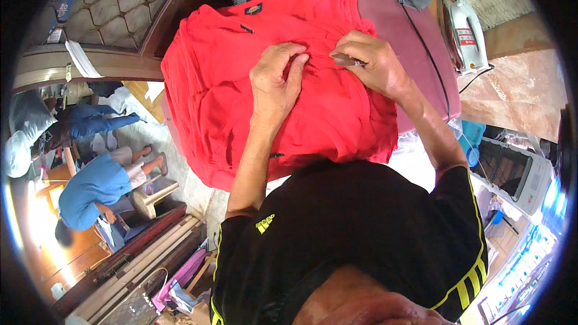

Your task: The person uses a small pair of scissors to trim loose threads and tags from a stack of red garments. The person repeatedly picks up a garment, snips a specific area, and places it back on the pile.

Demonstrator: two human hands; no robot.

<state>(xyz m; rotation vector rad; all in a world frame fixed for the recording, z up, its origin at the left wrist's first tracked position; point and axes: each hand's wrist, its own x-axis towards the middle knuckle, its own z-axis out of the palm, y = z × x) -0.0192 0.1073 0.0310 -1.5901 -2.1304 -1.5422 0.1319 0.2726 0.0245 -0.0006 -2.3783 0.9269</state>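
Gripping a small metal tool (347, 61), the right hand (378, 63) curls closed near the left hand (277, 78), its fingertips nearly together, hold unclear; a red garment (223, 99) spreads beneath, upper centre.

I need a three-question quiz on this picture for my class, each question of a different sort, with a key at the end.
1. Which hand holds the small metal tool?
2. True or false: the red garment lies on a blue cover.
3. Where does the black cord run?
A. Left of the garment
B. Right of the garment
C. Across the garment

Key: 1. The right hand. 2. False; the cover is dusky pink. 3. B.
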